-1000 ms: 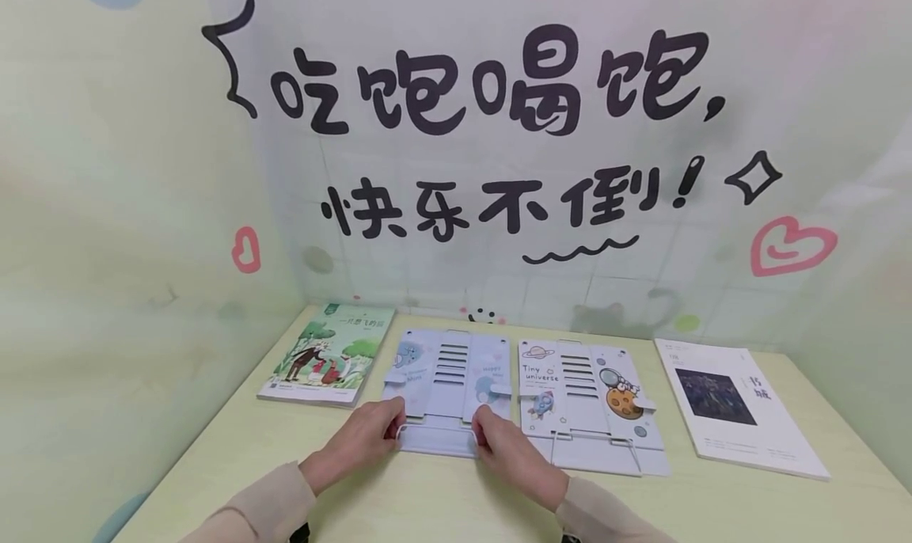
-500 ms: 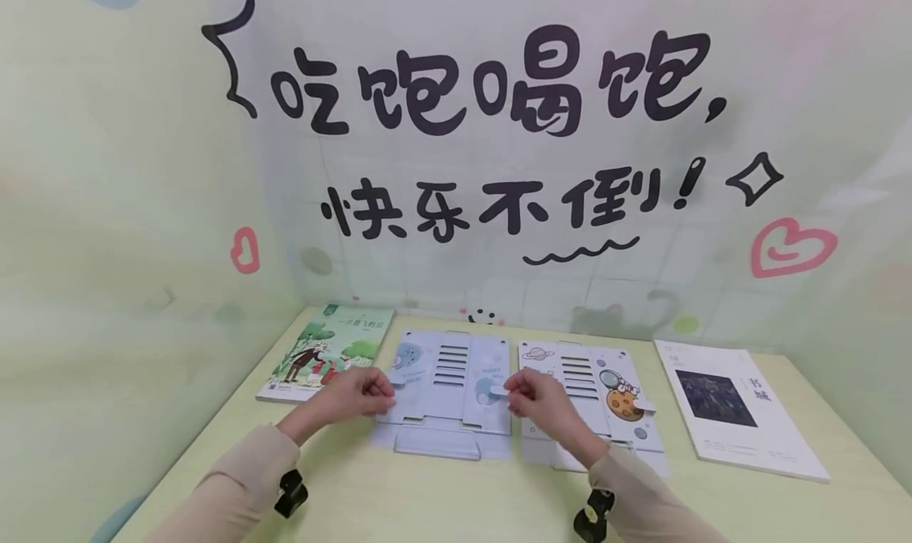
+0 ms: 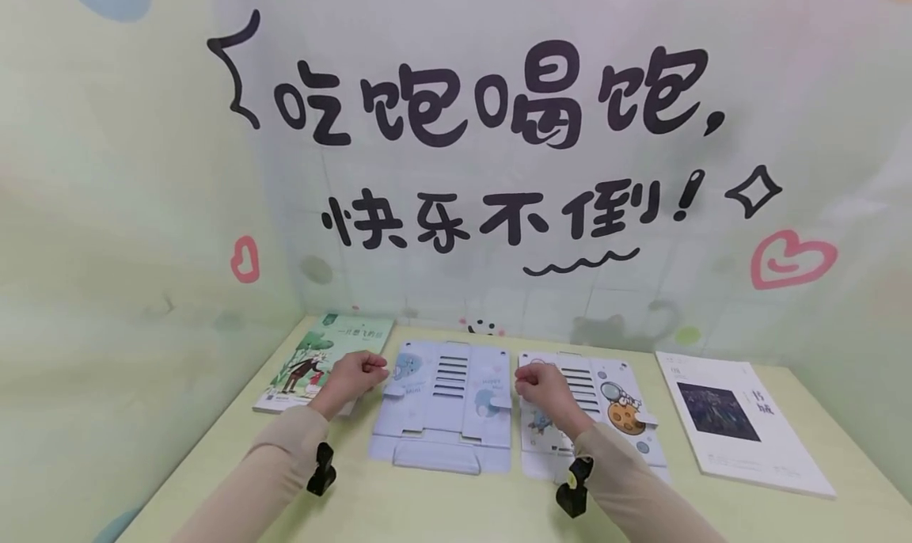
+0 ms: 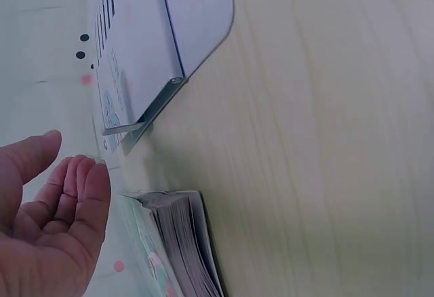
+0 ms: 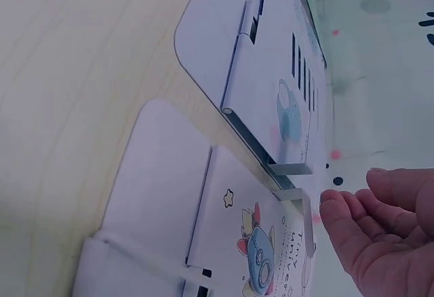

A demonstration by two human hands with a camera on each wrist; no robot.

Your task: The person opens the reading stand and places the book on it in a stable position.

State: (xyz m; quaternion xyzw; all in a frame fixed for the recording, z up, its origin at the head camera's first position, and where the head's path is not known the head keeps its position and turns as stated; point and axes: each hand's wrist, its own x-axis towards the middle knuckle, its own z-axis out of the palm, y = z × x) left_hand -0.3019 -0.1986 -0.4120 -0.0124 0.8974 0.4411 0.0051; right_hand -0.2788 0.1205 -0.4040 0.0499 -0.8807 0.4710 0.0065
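A pale blue book stand (image 3: 420, 416) lies folded nearly flat on the table, slots in its middle and a small page clip (image 3: 501, 401) at its right edge. At its front is a wire ledge (image 3: 436, 457). My left hand (image 3: 352, 381) hovers off the stand's left side, fingers loosely bent with nothing in them; the left wrist view shows the thumb apart from the fingers (image 4: 91, 195). My right hand (image 3: 549, 389), likewise holding nothing, hovers over the left part of the second book stand (image 3: 627, 393), printed "Tiny universe" in the right wrist view, and covers part of it.
A green picture-cover book (image 3: 356, 345) lies at the back left, partly behind my left hand. At the right lies a white-covered book (image 3: 762, 448). The printed wall sheet (image 3: 456, 305) rises close behind the table (image 3: 427, 511), with side sheets to left and right.
Both hands have let go of the left stand's front ledge, moved back past its side clips and drawn off it. The head view has tilted slightly up.
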